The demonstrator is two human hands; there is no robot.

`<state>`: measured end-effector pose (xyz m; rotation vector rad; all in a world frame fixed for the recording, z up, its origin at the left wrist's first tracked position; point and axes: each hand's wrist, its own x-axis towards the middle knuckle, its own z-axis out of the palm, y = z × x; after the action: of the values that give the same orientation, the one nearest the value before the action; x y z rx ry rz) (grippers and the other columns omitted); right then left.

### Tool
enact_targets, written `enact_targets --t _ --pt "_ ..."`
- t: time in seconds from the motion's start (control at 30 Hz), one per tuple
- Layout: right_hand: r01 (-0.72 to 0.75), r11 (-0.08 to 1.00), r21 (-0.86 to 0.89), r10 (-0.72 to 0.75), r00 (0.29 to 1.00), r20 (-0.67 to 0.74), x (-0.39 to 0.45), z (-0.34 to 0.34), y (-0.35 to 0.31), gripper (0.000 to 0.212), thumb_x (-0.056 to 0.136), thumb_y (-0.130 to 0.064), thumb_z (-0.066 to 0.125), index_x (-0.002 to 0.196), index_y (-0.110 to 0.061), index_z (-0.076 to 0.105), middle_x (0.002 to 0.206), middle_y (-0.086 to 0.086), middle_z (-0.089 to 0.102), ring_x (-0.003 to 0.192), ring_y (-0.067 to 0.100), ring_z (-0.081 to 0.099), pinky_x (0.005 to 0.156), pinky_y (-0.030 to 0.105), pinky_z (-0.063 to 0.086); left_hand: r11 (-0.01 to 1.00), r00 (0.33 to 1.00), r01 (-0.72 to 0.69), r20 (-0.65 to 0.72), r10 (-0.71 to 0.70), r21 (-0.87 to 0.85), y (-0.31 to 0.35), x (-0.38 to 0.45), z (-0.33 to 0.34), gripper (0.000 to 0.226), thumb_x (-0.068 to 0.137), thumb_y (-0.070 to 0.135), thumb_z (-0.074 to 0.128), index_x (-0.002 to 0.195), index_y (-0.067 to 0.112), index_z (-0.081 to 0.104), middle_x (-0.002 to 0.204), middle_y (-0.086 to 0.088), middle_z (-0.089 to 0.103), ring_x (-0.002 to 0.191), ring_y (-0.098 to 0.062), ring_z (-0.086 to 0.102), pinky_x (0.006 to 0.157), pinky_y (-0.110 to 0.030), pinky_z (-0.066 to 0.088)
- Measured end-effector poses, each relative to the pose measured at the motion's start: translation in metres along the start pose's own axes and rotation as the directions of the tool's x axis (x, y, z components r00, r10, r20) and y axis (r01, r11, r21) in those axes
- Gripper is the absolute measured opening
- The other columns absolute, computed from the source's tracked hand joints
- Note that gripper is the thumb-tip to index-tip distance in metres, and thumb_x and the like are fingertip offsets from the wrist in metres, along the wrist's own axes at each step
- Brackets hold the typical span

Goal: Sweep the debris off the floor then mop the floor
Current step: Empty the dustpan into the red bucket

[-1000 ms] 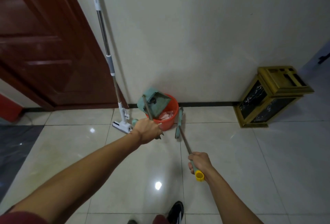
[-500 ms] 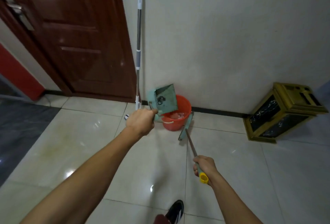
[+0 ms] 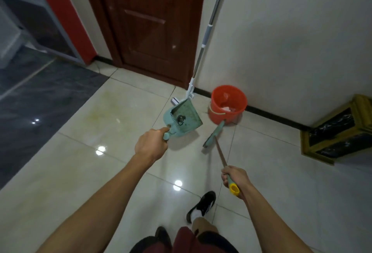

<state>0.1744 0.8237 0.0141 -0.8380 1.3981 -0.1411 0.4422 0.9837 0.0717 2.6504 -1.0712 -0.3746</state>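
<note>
the left hand (image 3: 150,145) has its fingers curled round the short handle of a teal dustpan (image 3: 184,118), which is held off the floor with its mouth tilted toward the camera; a small dark clump lies inside by the comb teeth. the right hand (image 3: 236,177) grips a broom (image 3: 213,138) near the top of its brown stick, just below the yellow end cap; the teal broom head is down at the floor (image 3: 104,172), just in front of an orange bucket (image 3: 228,103) that holds pale scraps. a mop (image 3: 209,29) leans on the cream wall (image 3: 291,31) beside a dark red door (image 3: 153,21), its head on the tiles behind the dustpan. a gold-framed box (image 3: 340,132) stands at the right by the wall. a black-and-white shoe (image 3: 202,205) is stepped forward on the glossy tiles.
</note>
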Motion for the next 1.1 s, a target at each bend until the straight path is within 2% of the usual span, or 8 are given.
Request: enact_targets --t 0.27,0.37,0.53,0.7,0.77,0.9,1.0,1.1 --pt "-0.106 0.993 -0.057 0.111 0.989 0.1 0.014 0.056 0.026 0.012 0.092 0.004 0.055 0.101 0.009 0.06 0.066 0.017 0.057 0.043 0.017 0.05 0.037 0.02 0.042 0.97 0.964 0.242 0.109 -0.242 0.012 -0.084 -0.064 0.028 0.042 0.093 0.025 0.053 0.131 0.043 0.06 0.096 -0.004 0.072 0.079 -0.028 0.066 0.065 -0.034 0.053" --pt "-0.157 0.987 -0.024 0.158 0.976 0.147 0.034 0.081 0.026 0.009 0.093 0.002 0.056 0.1 0.006 0.059 0.07 0.019 0.058 0.045 0.016 0.05 0.037 0.02 0.042 0.945 0.935 0.327 0.137 -0.328 0.031 -0.103 -0.079 0.041 0.045 0.092 0.024 0.053 0.132 0.044 0.06 0.101 -0.004 0.072 0.077 -0.025 0.063 0.063 -0.032 0.049" --pt "-0.22 0.974 0.058 0.201 0.951 0.235 0.074 0.118 0.022 0.008 0.093 0.0 0.055 0.101 0.004 0.056 0.08 0.022 0.061 0.044 0.013 0.048 0.038 0.02 0.044 0.902 0.884 0.428 0.183 -0.431 0.056 -0.124 -0.1 0.061 0.039 0.092 0.025 0.054 0.126 0.041 0.063 0.092 -0.002 0.072 0.074 -0.025 0.063 0.061 -0.03 0.049" --pt "-0.266 0.96 0.09 0.226 0.923 0.312 0.108 0.145 0.021 0.014 0.098 -0.007 0.054 0.108 0.001 0.05 0.102 0.03 0.065 0.043 0.012 0.047 0.04 0.021 0.047 0.88 0.856 0.462 0.206 -0.474 0.108 -0.136 -0.116 0.081 0.022 0.095 0.029 0.054 0.112 0.035 0.067 0.073 0.008 0.064 0.057 -0.011 0.057 0.045 -0.022 0.035" --pt "-0.263 0.965 -0.004 0.252 0.919 0.303 0.121 0.148 0.024 0.012 0.1 -0.009 0.052 0.107 0.001 0.05 0.098 0.029 0.066 0.044 0.014 0.049 0.04 0.021 0.047 0.877 0.846 0.466 0.23 -0.481 0.121 -0.138 -0.12 0.089 0.015 0.097 0.029 0.052 0.104 0.032 0.066 0.068 0.01 0.062 0.056 -0.008 0.059 0.045 -0.021 0.039" --pt "-0.192 0.913 -0.359 0.265 0.95 0.167 0.129 0.141 0.049 0.019 0.104 -0.016 0.041 0.115 -0.003 0.052 0.084 0.022 0.059 0.05 0.018 0.042 0.04 0.02 0.04 0.867 0.836 0.483 0.23 -0.498 0.122 -0.14 -0.126 0.089 0.011 0.099 0.029 0.054 0.094 0.031 0.063 0.066 0.008 0.061 0.055 -0.007 0.057 0.046 -0.019 0.036" --pt "-0.185 0.86 -0.475 0.276 0.952 0.128 0.119 0.123 0.074 0.025 0.107 -0.024 0.037 0.114 -0.005 0.052 0.076 0.016 0.056 0.049 0.017 0.042 0.041 0.021 0.038 0.874 0.841 0.473 0.237 -0.486 0.11 -0.139 -0.128 0.087 0.013 0.099 0.027 0.054 0.09 0.033 0.061 0.065 0.007 0.061 0.055 -0.009 0.058 0.046 -0.021 0.039" --pt "-0.115 0.803 -0.585 0.231 0.964 0.128 0.098 0.104 0.107 0.029 0.106 -0.018 0.035 0.108 0.001 0.056 0.071 0.015 0.055 0.047 0.02 0.047 0.042 0.025 0.042 0.881 0.844 0.461 0.257 -0.472 0.104 -0.138 -0.131 0.09 0.014 0.099 0.026 0.052 0.093 0.033 0.062 0.067 0.007 0.062 0.056 -0.01 0.059 0.048 -0.024 0.047"
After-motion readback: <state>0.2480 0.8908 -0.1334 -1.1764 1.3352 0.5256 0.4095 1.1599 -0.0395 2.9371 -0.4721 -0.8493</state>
